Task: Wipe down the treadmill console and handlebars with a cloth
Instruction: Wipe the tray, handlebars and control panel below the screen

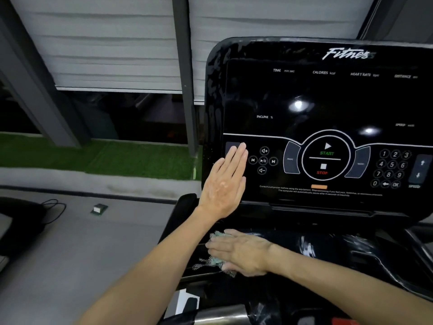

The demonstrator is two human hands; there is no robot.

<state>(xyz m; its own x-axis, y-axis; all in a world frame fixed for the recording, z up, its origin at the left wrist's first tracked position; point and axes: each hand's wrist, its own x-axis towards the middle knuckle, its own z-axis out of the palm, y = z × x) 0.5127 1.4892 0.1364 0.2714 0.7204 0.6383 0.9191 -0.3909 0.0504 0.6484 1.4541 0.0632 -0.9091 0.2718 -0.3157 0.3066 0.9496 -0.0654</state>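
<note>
The glossy black treadmill console (328, 102) fills the right half of the view, with start and stop buttons, a number pad and media keys. My left hand (226, 181) lies flat, fingers together, against the console's lower left corner and holds nothing. My right hand (241, 252) presses flat on a pale green and white cloth (216, 260) on the black shelf below the console. Most of the cloth is hidden under my palm. A metal handlebar (220, 314) shows at the bottom edge.
A grey floor lies to the left with a black cable (55, 208) and a small green and white box (98, 209). Beyond it are a strip of green turf (93, 158), grey window frames and lowered blinds. A white label (185, 301) sits near the handlebar.
</note>
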